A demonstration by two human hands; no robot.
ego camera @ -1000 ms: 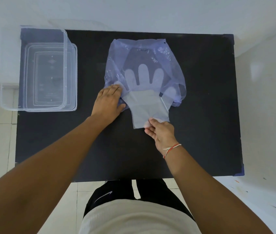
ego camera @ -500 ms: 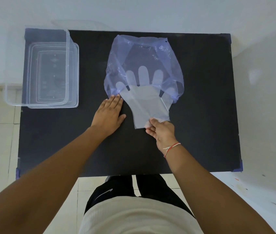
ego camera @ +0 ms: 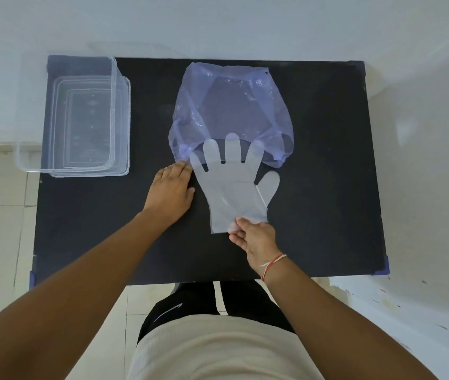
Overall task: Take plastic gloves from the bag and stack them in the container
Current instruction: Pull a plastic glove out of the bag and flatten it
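From my remote seat I read the table (ego camera: 80,229) left to right, taking the bag as my landmark. Far left of the bag sits the clear container (ego camera: 120,124), looking empty. My left hand (ego camera: 169,189) lies flat and unclenched just left of the bag's mouth, fingertips at its rim, holding nothing. The bag (ego camera: 190,113) is thin bluish film, mouth toward me. The glove (ego camera: 234,187) lies nearly clear of that mouth, only its fingertips near the rim, its long axis running from bag toward me. My right hand (ego camera: 254,235) pinches the cuff at the near end. I judge the container lies well left of this grip, nearer my left hand. The glove is translucent, flat, flimsy.
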